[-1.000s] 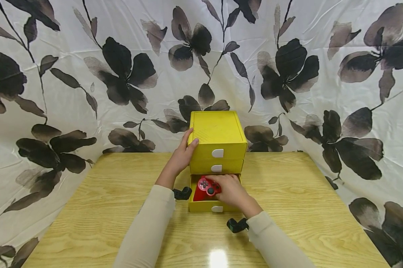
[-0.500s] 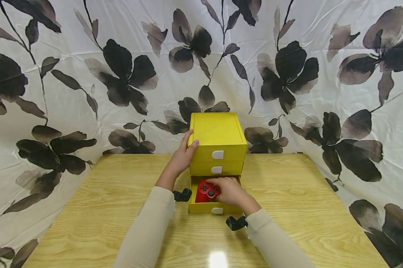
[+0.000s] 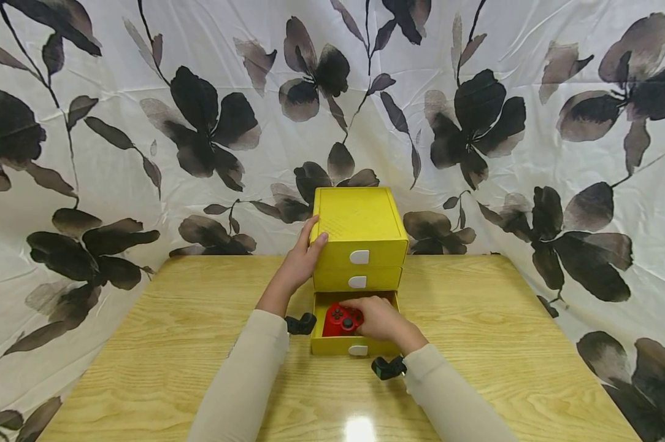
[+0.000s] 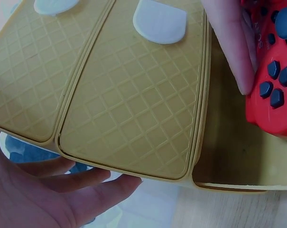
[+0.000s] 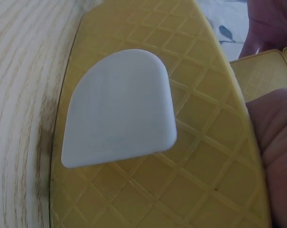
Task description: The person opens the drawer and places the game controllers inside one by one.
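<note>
A small yellow drawer unit [image 3: 360,212] stands at the back of the table with its bottom drawer [image 3: 329,347] pulled out. Inside that drawer is a red game controller [image 3: 332,325], its buttons and stick facing up. My right hand [image 3: 381,319] reaches into the drawer and grips the controller's right side, the thumb hidden. In the left wrist view, one finger lies along the edge of the controller [image 4: 271,114]. My left hand [image 3: 301,261] rests against the left side of the unit near its top, fingers extended.
Both upper drawers are closed, each with a white tab handle [image 3: 359,257]. The wooden table [image 3: 200,331] runs back to a floral cloth [image 3: 476,37]. Black wrist cameras sit on the left wrist [image 3: 301,323] and the right wrist [image 3: 388,368].
The controller has sunk a little lower in the drawer with my right hand. My left hand keeps its place on the unit, and the head view has shifted slightly.
</note>
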{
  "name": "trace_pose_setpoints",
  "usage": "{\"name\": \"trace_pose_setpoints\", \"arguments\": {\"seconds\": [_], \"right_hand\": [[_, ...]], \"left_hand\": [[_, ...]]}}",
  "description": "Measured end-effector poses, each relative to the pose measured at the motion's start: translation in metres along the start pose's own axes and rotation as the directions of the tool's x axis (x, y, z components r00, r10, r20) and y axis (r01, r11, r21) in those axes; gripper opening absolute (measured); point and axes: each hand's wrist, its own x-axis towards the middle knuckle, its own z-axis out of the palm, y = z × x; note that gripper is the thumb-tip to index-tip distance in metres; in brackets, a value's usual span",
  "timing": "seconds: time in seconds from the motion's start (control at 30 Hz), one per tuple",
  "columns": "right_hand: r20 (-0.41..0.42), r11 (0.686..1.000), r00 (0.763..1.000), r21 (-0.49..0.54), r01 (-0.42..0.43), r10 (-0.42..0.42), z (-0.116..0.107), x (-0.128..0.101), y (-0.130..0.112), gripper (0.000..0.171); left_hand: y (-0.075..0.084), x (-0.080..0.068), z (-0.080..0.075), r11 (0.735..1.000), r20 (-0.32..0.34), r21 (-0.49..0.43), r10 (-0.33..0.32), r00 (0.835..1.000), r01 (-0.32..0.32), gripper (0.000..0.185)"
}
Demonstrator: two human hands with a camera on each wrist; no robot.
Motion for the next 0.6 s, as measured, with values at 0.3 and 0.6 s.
{"name": "trace_pose_setpoints", "arguments": {"seconds": [0.3, 0.6], "right_hand": [[0.033, 0.999, 0.999, 0.023, -0.024, 0.023, 0.0002, 0.0026, 0.0022, 0.058], [0.061, 0.998, 0.998, 0.052, -0.032, 0.028, 0.0017, 0.0045, 0.0073, 0.06]], "left_hand": [[0.0014, -0.0011, -0.0003, 1.0, -0.004, 0.002, -0.008, 1.0, 0.008, 0.065], [0.0007, -0.0012, 0.0, 1.0, 0.004, 0.001, 0.006, 1.0, -0.006, 0.064]]}}
